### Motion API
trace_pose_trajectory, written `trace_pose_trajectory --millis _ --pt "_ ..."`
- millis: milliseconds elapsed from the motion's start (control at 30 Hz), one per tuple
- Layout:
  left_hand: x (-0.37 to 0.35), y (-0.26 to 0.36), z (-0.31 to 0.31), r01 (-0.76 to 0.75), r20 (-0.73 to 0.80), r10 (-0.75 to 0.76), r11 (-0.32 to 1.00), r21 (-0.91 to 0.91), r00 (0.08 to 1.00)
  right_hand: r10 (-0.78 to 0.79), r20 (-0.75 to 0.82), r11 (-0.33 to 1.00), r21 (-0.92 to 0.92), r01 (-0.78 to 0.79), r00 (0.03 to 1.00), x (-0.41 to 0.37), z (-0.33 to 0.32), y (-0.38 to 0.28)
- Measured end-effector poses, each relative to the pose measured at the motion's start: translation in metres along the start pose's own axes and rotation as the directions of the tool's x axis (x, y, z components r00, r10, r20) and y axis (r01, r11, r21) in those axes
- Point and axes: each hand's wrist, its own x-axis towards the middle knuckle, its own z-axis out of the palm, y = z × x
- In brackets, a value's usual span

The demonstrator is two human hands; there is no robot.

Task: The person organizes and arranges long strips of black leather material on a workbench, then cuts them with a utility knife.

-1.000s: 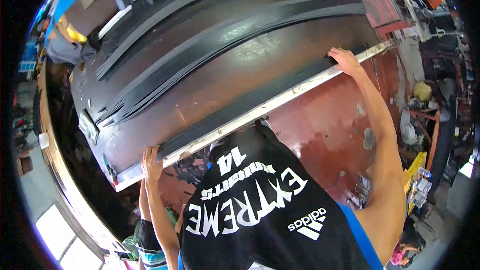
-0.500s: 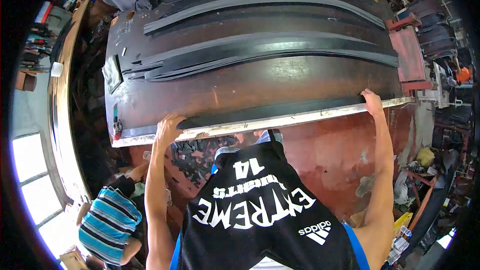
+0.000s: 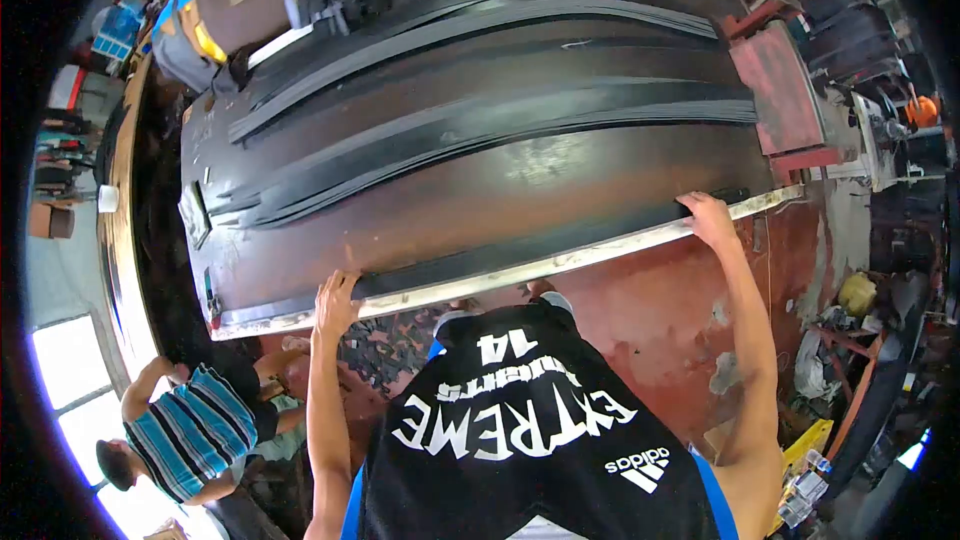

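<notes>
I see the left hand flatten open on the black strip, the right hand staying clenched on its end at the desk edge.

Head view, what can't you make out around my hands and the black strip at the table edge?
In the head view:
- Left hand and right hand: whether the fingers grip the strip or only press it is hidden under the hands.
- Table, far side: cut off by the top edge.
- Small items at its left end: too small.
- Space below the table: hidden by the shirt.
</notes>
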Motion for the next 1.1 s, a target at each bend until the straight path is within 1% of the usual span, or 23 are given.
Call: trace_pose_trajectory --millis 67,100,200,267,333,367,400,467,500,533,600,633,667,700,733,800,833,867,900,933,1000,1033,1100 --pt "0.009 0.018 0.005 -0.052 0.001 0.052 0.998 -0.032 0.999 -0.067 0.001 0.998 0.019 0.067 0.998 0.0 -0.001 0.002" --pt "0.01 0.018 0.01 -0.037 0.003 0.037 0.999 0.016 0.999 -0.087 -0.003 0.996 0.02 0.087 0.996 0.001 -0.002 0.003" --pt "0.008 0.023 0.009 0.032 0.008 -0.032 0.999 -0.011 0.999 -0.076 0.084 0.995 0.073 0.07 0.994 0.005 -0.003 0.005" --pt "0.01 0.03 0.006 0.07 0.026 -0.069 0.997 -0.023 0.997 -0.089 0.066 0.993 0.078 0.084 0.994 0.004 -0.002 0.007" --pt "0.007 0.026 0.011 0.022 -0.028 -0.024 0.997 -0.073 0.999 -0.124 0.028 0.987 0.11 0.12 0.992 0.003 -0.006 0.008" --pt "0.004 0.022 0.014 0.016 -0.047 -0.018 0.999 -0.043 0.999 -0.131 0.016 0.982 0.142 0.128 0.991 0.003 -0.005 0.009" --pt "0.004 0.023 0.013 0.04 0.0 -0.04 0.997 -0.061 0.999 -0.144 0.005 0.974 0.175 0.141 0.99 0.003 -0.005 0.011" --pt "0.002 0.017 0.025 -0.041 -0.101 0.044 0.998 0.037 0.994 -0.142 0.006 0.974 0.182 0.139 0.99 0.006 -0.01 0.007" --pt "0.004 0.015 0.033 0.038 -0.03 -0.037 0.997 0.062 0.999 -0.128 0.032 0.974 0.191 0.12 0.991 0.007 -0.01 0.006" --pt "0.004 0.02 0.027 0.072 -0.046 -0.069 0.995 0.066 0.997 -0.106 0.058 0.976 0.195 0.093 0.993 0.008 -0.01 0.006" --pt "0.009 0.035 0.001 0.079 0.112 -0.084 0.996 0.048 0.99 -0.106 0.066 0.98 0.175 0.093 0.992 0.01 -0.014 0.003" --pt "0.014 0.038 -0.014 0.091 0.098 -0.095 0.995 0.043 0.991 -0.088 0.124 0.987 0.146 0.069 0.988 0.013 -0.026 -0.004" --pt "0.019 0.039 -0.029 0.03 0.07 -0.024 0.996 -0.089 0.997 -0.16 0.06 0.974 0.174 0.147 0.985 0.017 -0.041 -0.009" --pt "0.025 0.038 -0.037 -0.036 0.032 0.044 0.975 -0.22 0.999 -0.134 -0.003 0.959 0.251 0.13 0.991 0.027 -0.056 -0.021" --pt "0.037 0.033 -0.04 -0.027 0.019 0.032 0.973 -0.23 0.999 -0.104 -0.061 0.937 0.328 0.119 0.993 0.037 -0.07 -0.033" --pt "0.069 0.018 -0.052 -0.012 -0.208 -0.06 0.944 -0.329 0.976 -0.024 -0.108 0.872 0.483 0.073 0.994 0.075 -0.095 -0.05" --pt "0.088 0.015 -0.065 0.02 -0.232 -0.124 0.914 -0.406 0.965 -0.011 -0.146 0.86 0.503 0.084 0.989 0.098 -0.104 -0.058" --pt "0.111 0.012 -0.078 0.045 -0.25 -0.186 0.877 -0.479 0.95 0.002 -0.184 0.88 0.467 0.086 0.983 0.122 -0.118 -0.073" --pt "0.137 0.002 -0.077 -0.043 -0.376 -0.146 0.89 -0.453 0.915 -0.011 -0.268 0.828 0.538 0.159 0.963 0.152 -0.11 -0.073" --pt "0.163 -0.008 -0.071 -0.129 -0.495 -0.104 0.9 -0.416 0.863 -0.038 -0.301 0.841 0.505 0.193 0.953 0.181 -0.112 -0.079" --pt "0.215 -0.024 -0.064 -0.18 -0.585 -0.028 0.938 -0.295 0.811 -0.013 -0.376 0.854 0.477 0.206 0.927 0.235 -0.107 -0.099" --pt "0.238 -0.029 -0.062 -0.188 -0.587 -0.028 0.934 -0.304 0.809 -0.042 -0.412 0.887 0.404 0.224 0.91 0.261 -0.097 -0.102" --pt "0.278 -0.039 -0.061 -0.161 -0.487 0.006 0.947 -0.277 0.873 -0.092 -0.41 0.935 0.277 0.22 0.907 0.305 -0.079 -0.104"
